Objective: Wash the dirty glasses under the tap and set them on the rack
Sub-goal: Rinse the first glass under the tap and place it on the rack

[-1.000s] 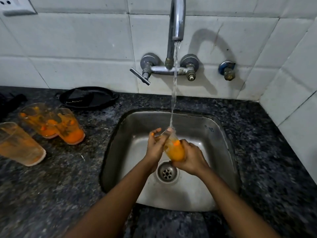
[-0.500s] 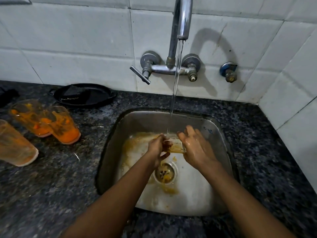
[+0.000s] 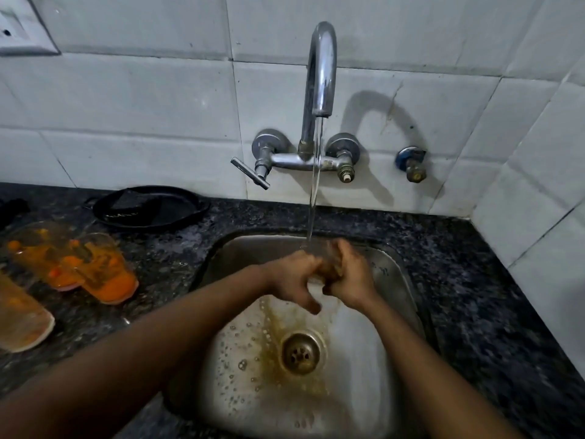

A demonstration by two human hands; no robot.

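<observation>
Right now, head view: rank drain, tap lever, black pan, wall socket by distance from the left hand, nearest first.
From the left hand:
1. Drain, just below it in the sink.
2. Tap lever, above on the wall.
3. Black pan, on the counter at left.
4. Wall socket, top left corner.

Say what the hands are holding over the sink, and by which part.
Both hands, left hand and right hand, grip a clear glass between them under the tap stream; which part cannot be told.

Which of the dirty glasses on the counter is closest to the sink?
The glass with the orange bottom, rightmost of the three. The second stands just left of it, and the third sits at the frame's left edge.
</observation>
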